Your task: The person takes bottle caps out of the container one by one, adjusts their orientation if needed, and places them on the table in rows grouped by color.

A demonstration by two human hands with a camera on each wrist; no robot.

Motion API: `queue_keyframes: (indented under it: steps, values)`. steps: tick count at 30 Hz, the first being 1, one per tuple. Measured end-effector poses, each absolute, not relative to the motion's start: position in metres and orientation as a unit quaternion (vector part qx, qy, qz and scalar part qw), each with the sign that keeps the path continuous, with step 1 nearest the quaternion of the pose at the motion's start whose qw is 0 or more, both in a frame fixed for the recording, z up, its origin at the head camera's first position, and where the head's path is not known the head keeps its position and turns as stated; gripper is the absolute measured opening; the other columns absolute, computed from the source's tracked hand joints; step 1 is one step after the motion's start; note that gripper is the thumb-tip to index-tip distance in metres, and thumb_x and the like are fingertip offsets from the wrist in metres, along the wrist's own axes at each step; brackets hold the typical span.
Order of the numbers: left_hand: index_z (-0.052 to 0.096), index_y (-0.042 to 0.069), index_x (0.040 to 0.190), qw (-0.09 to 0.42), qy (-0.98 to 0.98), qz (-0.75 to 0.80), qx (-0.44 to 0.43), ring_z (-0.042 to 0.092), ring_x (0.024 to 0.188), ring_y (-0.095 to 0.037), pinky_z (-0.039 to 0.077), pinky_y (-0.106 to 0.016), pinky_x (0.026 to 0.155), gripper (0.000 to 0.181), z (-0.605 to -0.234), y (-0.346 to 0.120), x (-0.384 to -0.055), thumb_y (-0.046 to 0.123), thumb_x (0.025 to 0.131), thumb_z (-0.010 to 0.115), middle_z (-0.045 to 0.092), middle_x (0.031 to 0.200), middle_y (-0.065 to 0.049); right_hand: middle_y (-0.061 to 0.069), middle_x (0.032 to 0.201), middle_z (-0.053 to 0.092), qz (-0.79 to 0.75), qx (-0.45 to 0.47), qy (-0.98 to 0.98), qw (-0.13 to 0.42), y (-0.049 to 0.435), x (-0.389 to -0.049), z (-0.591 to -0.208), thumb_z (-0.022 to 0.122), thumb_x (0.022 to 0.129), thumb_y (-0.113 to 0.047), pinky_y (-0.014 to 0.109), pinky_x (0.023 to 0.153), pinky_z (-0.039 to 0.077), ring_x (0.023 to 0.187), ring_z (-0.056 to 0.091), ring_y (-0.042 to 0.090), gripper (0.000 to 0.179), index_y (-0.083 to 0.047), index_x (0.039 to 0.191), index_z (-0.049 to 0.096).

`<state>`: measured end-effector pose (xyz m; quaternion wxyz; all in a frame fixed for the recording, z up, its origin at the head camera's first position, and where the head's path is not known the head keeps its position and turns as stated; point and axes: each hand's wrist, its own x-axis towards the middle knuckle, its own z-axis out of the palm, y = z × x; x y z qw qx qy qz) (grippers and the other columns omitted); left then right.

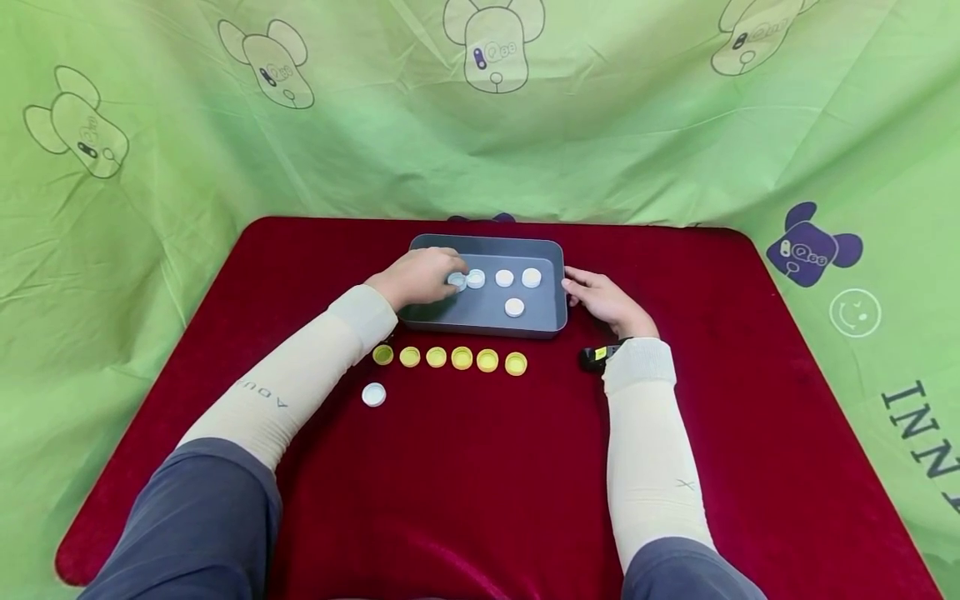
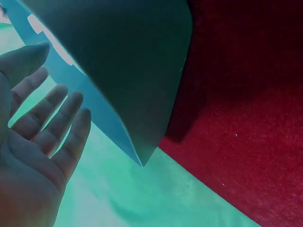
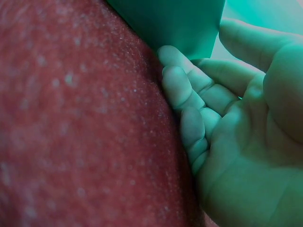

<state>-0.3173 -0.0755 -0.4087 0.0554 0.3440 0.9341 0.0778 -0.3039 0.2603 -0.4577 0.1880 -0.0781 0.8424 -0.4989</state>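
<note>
At the lower centre-left of the head view, a single white bottle cap [image 1: 373, 394] lies by the left forearm, its raised rim turned up. Just above it, six round yellow bottle caps [image 1: 461, 358] form a nearly straight row, shallow and hollow side up. Beyond the row, at the centre of the frame, sits a grey rectangular tray [image 1: 480, 313] with rounded corners and low walls. In it lie five pale caps [image 1: 513, 307]: four along a line in its upper half and one lower down, right of its middle. The leftmost two look bluish and translucent, the others plain white.

The left hand [image 1: 423, 275] reaches over the tray's left side, its fingers loosely extended and spread around the leftmost cap; contact with it cannot be told. The right hand [image 1: 600, 296] rests thumb and fingers against the tray's right wall, the lower fingers bent.

The surface [image 1: 487, 467] is covered in deep red, plush-looking cloth with rounded far corners. Behind and beside it hangs creased light-green fabric [image 1: 637, 133], printed with outlined animal heads, a purple one at right, a smiley and dark lettering.
</note>
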Motion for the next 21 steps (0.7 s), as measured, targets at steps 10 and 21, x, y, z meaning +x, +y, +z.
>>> queue_keyframes:
  steps: [10,21]
  values:
    - [0.065,0.011,0.125,0.062,0.937,0.073,0.335,0.057,0.113,-0.022,0.048,-0.040,0.093,0.035,-0.4146,-0.0708,-0.3209,0.018,0.091,0.066,0.060,0.126,-0.007,0.016,0.091,0.055,-0.499,-0.071,0.844,0.185,0.2610,-0.3049,-0.4577,0.049,0.103,-0.034,0.043,0.100,0.031,0.097,0.053,0.029,0.055,-0.013,0.151,0.036]
    - [0.063,0.013,0.126,0.070,0.942,0.067,0.323,0.057,0.109,-0.021,0.048,-0.041,0.091,0.036,-0.4180,-0.0660,-0.3210,0.019,0.091,0.066,0.060,0.122,-0.006,0.016,0.092,0.056,-0.497,-0.069,0.845,0.188,0.2610,-0.3045,-0.4597,0.049,0.102,-0.035,0.044,0.100,0.031,0.098,0.052,0.030,0.056,-0.014,0.152,0.035]
